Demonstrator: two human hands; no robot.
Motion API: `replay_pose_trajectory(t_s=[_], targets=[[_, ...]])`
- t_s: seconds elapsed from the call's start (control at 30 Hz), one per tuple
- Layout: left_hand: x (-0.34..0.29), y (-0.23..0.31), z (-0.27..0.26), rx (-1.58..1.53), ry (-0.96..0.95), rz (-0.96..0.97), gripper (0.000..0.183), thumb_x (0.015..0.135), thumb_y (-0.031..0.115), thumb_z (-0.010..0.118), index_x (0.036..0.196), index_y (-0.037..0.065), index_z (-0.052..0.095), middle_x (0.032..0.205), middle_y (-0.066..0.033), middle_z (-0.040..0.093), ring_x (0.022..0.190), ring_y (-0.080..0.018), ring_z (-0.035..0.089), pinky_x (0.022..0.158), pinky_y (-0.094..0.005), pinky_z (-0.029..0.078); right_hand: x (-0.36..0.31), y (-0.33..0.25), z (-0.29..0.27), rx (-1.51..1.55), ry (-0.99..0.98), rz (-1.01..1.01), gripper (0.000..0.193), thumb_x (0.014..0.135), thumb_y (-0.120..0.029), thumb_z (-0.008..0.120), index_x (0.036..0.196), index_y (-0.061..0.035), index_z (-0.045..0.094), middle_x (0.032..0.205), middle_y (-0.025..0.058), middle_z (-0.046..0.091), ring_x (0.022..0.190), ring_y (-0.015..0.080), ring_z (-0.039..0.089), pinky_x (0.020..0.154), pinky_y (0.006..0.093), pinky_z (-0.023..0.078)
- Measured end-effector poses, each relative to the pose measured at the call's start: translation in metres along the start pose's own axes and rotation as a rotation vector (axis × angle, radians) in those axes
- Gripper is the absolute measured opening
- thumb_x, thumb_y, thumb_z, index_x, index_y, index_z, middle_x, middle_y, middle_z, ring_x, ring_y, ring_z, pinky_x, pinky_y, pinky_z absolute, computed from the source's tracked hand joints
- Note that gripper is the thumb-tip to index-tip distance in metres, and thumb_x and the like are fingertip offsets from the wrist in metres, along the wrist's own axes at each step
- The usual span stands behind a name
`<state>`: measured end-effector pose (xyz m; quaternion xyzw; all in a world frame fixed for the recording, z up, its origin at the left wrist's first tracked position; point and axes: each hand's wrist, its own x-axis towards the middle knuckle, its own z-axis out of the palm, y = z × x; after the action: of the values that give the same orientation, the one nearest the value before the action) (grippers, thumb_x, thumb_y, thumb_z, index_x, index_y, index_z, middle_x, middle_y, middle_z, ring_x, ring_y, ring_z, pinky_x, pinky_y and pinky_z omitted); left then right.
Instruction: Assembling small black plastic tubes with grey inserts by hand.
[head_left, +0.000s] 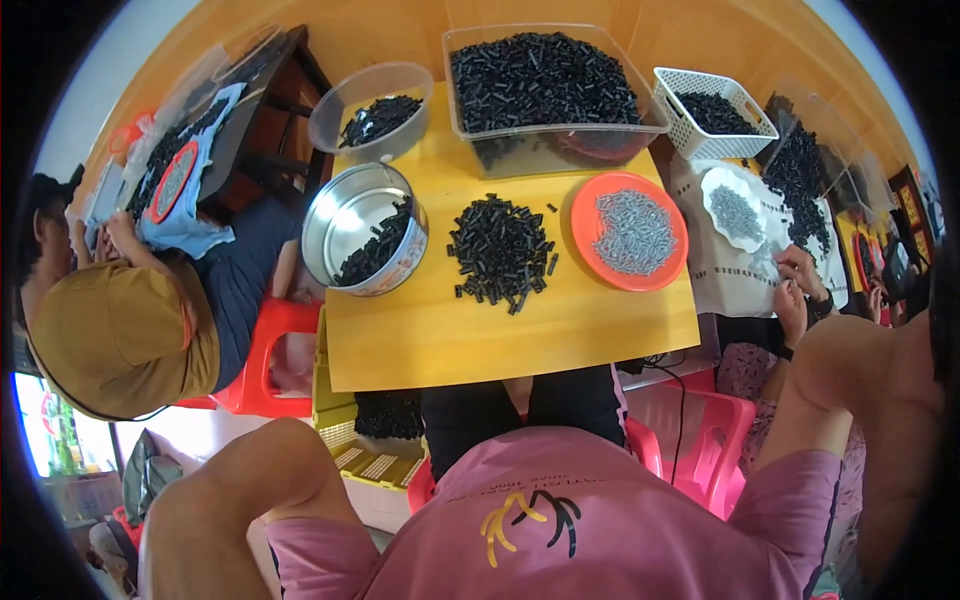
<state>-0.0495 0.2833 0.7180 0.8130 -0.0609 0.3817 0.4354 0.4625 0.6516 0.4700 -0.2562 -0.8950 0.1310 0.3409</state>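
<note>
And here we are above the yellow tabletop (pixel 450 350), where a loose heap of short black tubular pieces (pixel 498 250) sits front and centre, between the round metal tin (pixel 325 235) and the red plate (pixel 585 250). The wearer's hands? Both out of frame! Folded arms come in at the lower left and far right, so whether those hands are clenched, free or gripping anything, I cannot tell. Over on the plate, a mound of slim silvery pieces (pixel 635 232), glinting away. Now, the handling: the black ones look light and fairly firm, plastic or rubber by the sheen, unlikely to break, though liable to roll. Best pinched singly, fingertip and thumb across the middle, from the heap's scattered edge. The silvery ones look hard, slick and fiddly; take one by its shank, from the mound's rim.
</note>
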Motion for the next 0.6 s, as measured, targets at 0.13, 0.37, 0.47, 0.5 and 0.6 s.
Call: replay_pose_trajectory(t_s=[0.13, 0.37, 0.47, 0.5, 0.6], targets=[[-0.008, -0.011, -0.003, -0.162, 0.106, -0.016, 0.02, 0.09, 0.013, 0.04, 0.092, 0.008, 0.06, 0.066, -0.0063, 0.053, 0.053, -0.0148, 0.053, 0.047, -0.025, 0.039, -0.001, 0.047, 0.003, -0.041, -0.055, 0.022, 0.042, 0.085, -0.013, 0.058, 0.121, 0.0059, 0.047, 0.122, 0.0216, 0.053, 0.11, 0.0305, 0.054, 0.093, 0.0402, 0.043], [-0.024, 0.006, -0.007, -0.214, 0.104, -0.063, 0.052, 0.09, 0.011, 0.049, 0.14, 0.018, 0.036, 0.075, -0.0112, 0.06, 0.056, -0.0225, 0.059, 0.048, -0.0275, 0.046, 0.008, 0.121, 0.024, -0.04, -0.128, 0.186, 0.018, 0.089, -0.019, 0.055, 0.089, -0.0023, 0.051, 0.117, 0.0159, 0.056, 0.108, 0.0286, 0.056, 0.094, 0.0375, 0.042], [-0.029, 0.002, -0.003, -0.116, 0.134, -0.094, 0.041, 0.09, 0.012, 0.05, 0.13, 0.014, 0.042, 0.076, -0.0124, 0.06, 0.058, -0.0227, 0.06, 0.048, -0.0271, 0.046, 0.044, 0.096, 0.04, -0.007, -0.121, 0.072, 0.016, 0.088, -0.018, 0.056, 0.091, -0.0023, 0.052, 0.117, 0.016, 0.057, 0.108, 0.0287, 0.056, 0.094, 0.0375, 0.042], [-0.033, -0.005, -0.009, -0.107, 0.113, -0.096, 0.036, 0.09, 0.012, 0.051, 0.126, 0.012, 0.046, 0.077, -0.013, 0.061, 0.059, -0.0228, 0.06, 0.048, -0.0269, 0.046, 0.046, 0.08, 0.038, -0.017, -0.097, 0.061, 0.016, 0.087, -0.017, 0.057, 0.092, -0.0022, 0.052, 0.117, 0.0161, 0.057, 0.108, 0.0287, 0.056, 0.094, 0.0375, 0.042], [-0.05, -0.016, -0.007, -0.055, 0.113, -0.13, 0.023, 0.09, 0.014, 0.052, 0.111, 0.006, 0.055, 0.079, -0.0147, 0.062, 0.063, -0.023, 0.061, 0.049, -0.0263, 0.047, 0.051, 0.1, 0.015, 0.002, -0.071, -0.009, 0.016, 0.086, -0.014, 0.058, 0.095, -0.0022, 0.053, 0.117, 0.0162, 0.057, 0.109, 0.0289, 0.056, 0.093, 0.0375, 0.043]])
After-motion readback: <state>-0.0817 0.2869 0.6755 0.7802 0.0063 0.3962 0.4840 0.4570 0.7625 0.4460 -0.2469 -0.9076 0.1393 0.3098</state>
